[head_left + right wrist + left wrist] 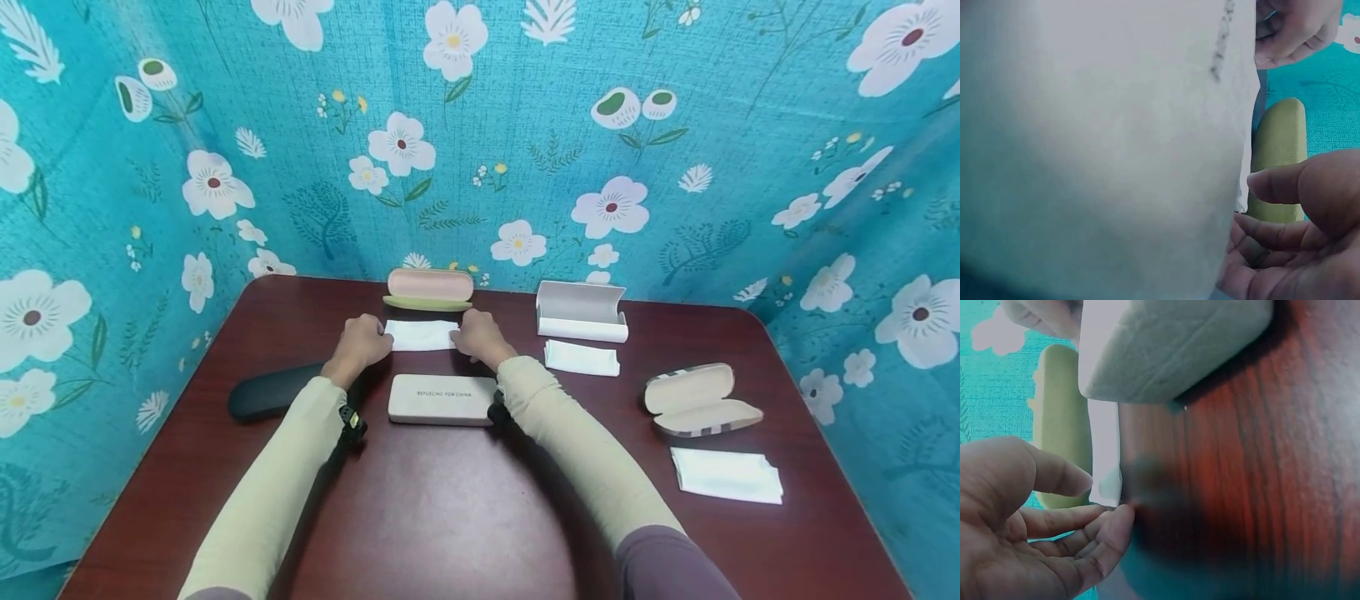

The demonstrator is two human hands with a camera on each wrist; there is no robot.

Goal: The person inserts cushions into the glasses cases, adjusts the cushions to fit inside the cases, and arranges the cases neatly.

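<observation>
A folded white cloth [422, 336] lies flat on the table between my two hands. My left hand [365, 337] is at its left end; in the left wrist view the fingertips [1121, 519] meet the cloth's end while the thumb stands apart from them. At the opposite end is my right hand [480, 337], its thumb beside the cloth edge and a gap between thumb and forefinger in the right wrist view. Just behind the cloth stands an open green glasses case [430, 303] with pink lining. Nearer me, a closed beige glasses case [442, 404] carries dark lettering.
A dark glasses case [270, 392] lies left, partly behind my left forearm. An open white case [581, 312] and a folded cloth [582, 358] are right of centre. Farther right are an open checked case [705, 400] and another white cloth [727, 475]. Floral curtains enclose the table.
</observation>
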